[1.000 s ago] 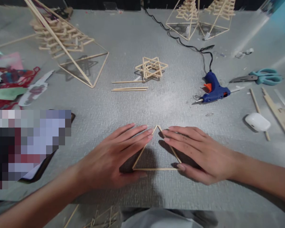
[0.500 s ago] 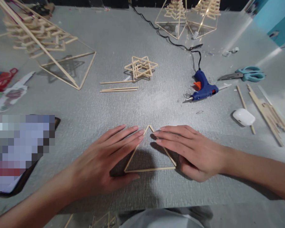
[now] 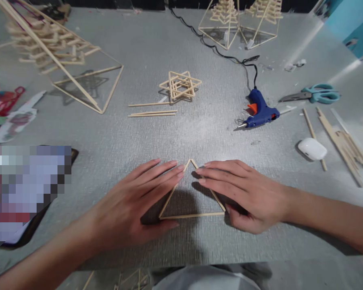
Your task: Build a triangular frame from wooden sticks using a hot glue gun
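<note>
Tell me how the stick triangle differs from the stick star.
The stick triangle is a single three-sided outline; the stick star has many crossing sticks. The left hand and right hand flank the triangle, while neither touches the star. Both are made of pale sticks and lie on the grey table.

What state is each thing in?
Stick triangle: flat, three sides placed
Left hand: open, over its left side
Right hand: open, over its right side
Stick star: assembled
Large stick frame: assembled
Glue gun: on its side, cord attached
Scissors: apparently closed
White case: shut
Phone: face up, screen pixelated
</note>
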Demonstrator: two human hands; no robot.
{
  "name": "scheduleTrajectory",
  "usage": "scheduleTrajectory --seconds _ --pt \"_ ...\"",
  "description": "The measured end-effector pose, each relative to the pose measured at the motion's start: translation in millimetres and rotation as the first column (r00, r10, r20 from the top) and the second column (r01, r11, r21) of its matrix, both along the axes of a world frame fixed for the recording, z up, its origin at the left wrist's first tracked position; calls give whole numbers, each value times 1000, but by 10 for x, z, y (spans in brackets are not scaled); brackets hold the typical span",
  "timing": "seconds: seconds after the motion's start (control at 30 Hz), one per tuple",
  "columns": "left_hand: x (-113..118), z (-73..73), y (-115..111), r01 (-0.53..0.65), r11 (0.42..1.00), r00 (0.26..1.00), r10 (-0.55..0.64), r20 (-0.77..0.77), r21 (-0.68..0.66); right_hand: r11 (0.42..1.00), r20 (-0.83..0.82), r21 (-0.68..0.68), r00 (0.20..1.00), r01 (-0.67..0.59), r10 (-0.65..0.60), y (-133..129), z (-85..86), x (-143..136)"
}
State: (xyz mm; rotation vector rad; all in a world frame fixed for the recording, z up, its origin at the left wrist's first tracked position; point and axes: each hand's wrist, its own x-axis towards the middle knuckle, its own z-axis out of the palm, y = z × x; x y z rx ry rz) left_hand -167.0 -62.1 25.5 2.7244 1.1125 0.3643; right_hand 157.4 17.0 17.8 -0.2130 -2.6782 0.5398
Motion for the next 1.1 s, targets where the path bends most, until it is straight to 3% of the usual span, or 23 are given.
scheduleTrajectory --seconds 1.1 --pt "2 8 5 -6 1000 1000 6 4 -10 1000 0 -16 1000 -10 10 -8 -10 7"
